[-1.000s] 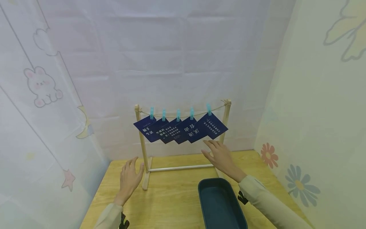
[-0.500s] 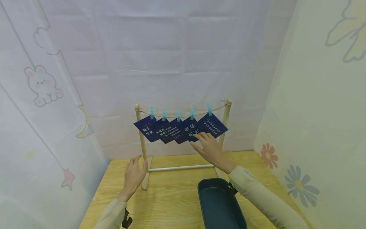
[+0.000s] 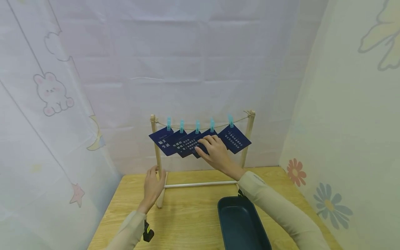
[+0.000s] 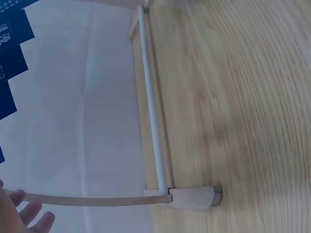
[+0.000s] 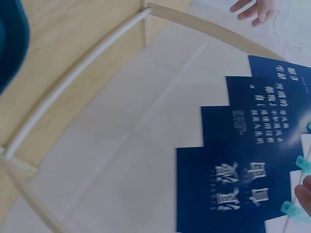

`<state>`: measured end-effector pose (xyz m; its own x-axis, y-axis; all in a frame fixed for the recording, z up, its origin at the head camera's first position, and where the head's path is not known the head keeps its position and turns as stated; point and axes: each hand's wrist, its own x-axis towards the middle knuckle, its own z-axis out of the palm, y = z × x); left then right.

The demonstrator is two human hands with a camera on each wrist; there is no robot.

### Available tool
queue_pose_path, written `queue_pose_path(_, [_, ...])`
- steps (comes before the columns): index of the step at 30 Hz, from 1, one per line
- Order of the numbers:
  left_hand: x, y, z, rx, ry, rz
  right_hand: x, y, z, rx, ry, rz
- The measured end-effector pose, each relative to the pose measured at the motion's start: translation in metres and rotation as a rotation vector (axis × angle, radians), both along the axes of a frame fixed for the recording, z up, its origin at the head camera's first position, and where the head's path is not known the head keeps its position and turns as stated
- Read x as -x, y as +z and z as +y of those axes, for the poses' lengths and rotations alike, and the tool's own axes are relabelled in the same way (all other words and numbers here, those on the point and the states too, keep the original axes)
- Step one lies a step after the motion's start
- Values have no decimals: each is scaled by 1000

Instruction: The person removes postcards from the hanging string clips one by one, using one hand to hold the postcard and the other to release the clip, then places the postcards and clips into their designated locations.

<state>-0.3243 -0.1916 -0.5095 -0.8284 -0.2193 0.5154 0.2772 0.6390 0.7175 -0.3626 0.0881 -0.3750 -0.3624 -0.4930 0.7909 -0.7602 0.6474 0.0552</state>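
Observation:
Several dark blue cards (image 3: 233, 139) with white lettering hang overlapped in a row. Light-blue clothespins (image 3: 231, 121) fasten them by a corner to a twine line (image 3: 240, 120). My right hand (image 3: 215, 152) is in front of the cards right of centre, fingers loosely bent, and hides part of them. Only its fingertips (image 5: 303, 196) show in the right wrist view, close to the clothespins; I see nothing gripped. My left hand (image 3: 153, 185) is beside the left wooden post (image 3: 157, 149) with spread, relaxed fingers. Whether it touches the post I cannot tell.
A dark blue tray (image 3: 221, 218) sits on the wooden table (image 3: 187, 211), below my right forearm. The rack has a white crossbar (image 3: 200, 184) and wooden feet (image 3: 160, 200). Patterned cloth walls (image 3: 193, 69) enclose the table's back and sides.
My right hand has moved left along the cards, from below the rightmost one to right of centre. My left hand has moved right, up to the left post. The view has shifted slightly.

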Motion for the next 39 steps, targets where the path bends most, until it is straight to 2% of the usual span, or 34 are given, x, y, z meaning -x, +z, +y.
queue_pose_path(3, [2,3,4,-43,-13,18,4,10,-8,6,6,66])
queue_pose_path(6, [5,6,7,-85,-11,30,6,22,-16,2,10,94])
queue_pose_path(13, [14,8,13,-184,-8,68,12,48,-37,-14,36,90])
queue_pose_path(18, [19,11,18,-281,-56,68,19,62,-53,-42,19,43])
queue_pose_path(24, [26,15,22,-344,-57,77,23,77,-71,-109,-55,-92])
queue_pose_path(29, [31,19,23,-373,-71,69,25,85,-86,-162,-82,-199])
queue_pose_path(39, [35,28,28,-419,-119,54,30,88,-113,-213,-130,-247])
